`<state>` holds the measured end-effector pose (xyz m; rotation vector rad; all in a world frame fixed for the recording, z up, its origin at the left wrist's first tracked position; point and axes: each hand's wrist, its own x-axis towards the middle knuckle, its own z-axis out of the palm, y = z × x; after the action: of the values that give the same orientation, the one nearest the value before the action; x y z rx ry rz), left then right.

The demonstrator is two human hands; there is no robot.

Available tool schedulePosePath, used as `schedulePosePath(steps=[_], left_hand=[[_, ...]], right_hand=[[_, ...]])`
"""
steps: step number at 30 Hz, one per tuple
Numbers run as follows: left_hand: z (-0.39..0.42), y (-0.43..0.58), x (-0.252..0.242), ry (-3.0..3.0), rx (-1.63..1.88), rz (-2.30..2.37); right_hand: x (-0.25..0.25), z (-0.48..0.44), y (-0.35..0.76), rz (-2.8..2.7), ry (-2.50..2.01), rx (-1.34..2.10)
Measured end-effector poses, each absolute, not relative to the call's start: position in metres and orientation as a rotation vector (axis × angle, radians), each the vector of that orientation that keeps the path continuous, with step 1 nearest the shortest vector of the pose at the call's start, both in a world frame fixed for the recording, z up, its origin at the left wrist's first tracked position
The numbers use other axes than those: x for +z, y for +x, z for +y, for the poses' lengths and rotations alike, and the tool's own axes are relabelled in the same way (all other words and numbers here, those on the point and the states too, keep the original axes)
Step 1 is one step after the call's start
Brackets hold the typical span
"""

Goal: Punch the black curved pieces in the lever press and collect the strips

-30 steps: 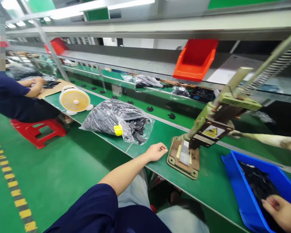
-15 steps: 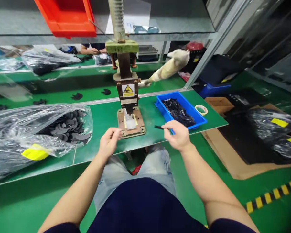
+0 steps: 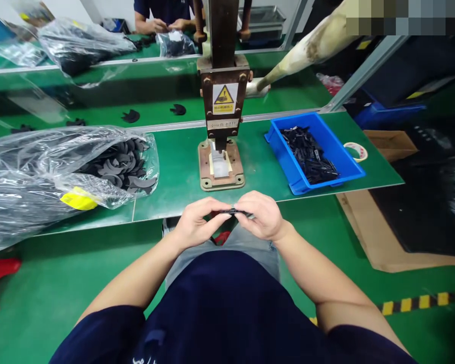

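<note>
A small, thin black strip-shaped part (image 3: 233, 212) is pinched between both hands just off the bench's front edge. My left hand (image 3: 199, 220) grips its left end between thumb and fingers. My right hand (image 3: 261, 215) holds the right end the same way, and the fingertips nearly meet. Behind them stands a hand press (image 3: 224, 111) with a warning label; its base plate (image 3: 222, 181) carries a pale block under the ram. At right, a blue bin (image 3: 296, 186) holds many black strip-like parts (image 3: 307, 154). At left, a clear plastic bag (image 3: 53, 172) spills dark grey curved pieces (image 3: 121, 164).
The press's wrapped lever (image 3: 307, 48) sticks out to the upper right. A tape roll (image 3: 356, 151) lies right of the bin. Black curved pieces (image 3: 131, 116) rest on the green surface behind. Across the bench, another person's hands (image 3: 167, 25) are near a plastic bag (image 3: 176, 44).
My right hand has brought the black part left from beside the bin to the middle. My left hand has moved right to grip it too. The camera view has tilted downward.
</note>
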<state>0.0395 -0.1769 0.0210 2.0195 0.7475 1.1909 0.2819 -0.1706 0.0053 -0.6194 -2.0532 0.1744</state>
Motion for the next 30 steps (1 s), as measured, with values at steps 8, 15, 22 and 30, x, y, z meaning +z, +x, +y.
schedulePosePath(steps=[8, 15, 22, 30], left_hand=[[-0.179, 0.039, 0.023, 2.021, 1.191, 0.751], [-0.181, 0.036, 0.02, 1.683, 0.99, 0.831], [-0.155, 0.038, 0.01, 1.188, 0.745, 0.748], [-0.038, 0.03, -0.03, 1.313, 1.3, 1.09]], right_hand=[[0.002, -0.171, 0.279, -2.046, -0.631, 0.203], [0.003, -0.167, 0.281, -2.102, -0.622, 0.184], [0.018, -0.155, 0.284, -2.249, -0.656, 0.071], [0.12, -0.094, 0.332, -1.76, -0.841, -0.081]])
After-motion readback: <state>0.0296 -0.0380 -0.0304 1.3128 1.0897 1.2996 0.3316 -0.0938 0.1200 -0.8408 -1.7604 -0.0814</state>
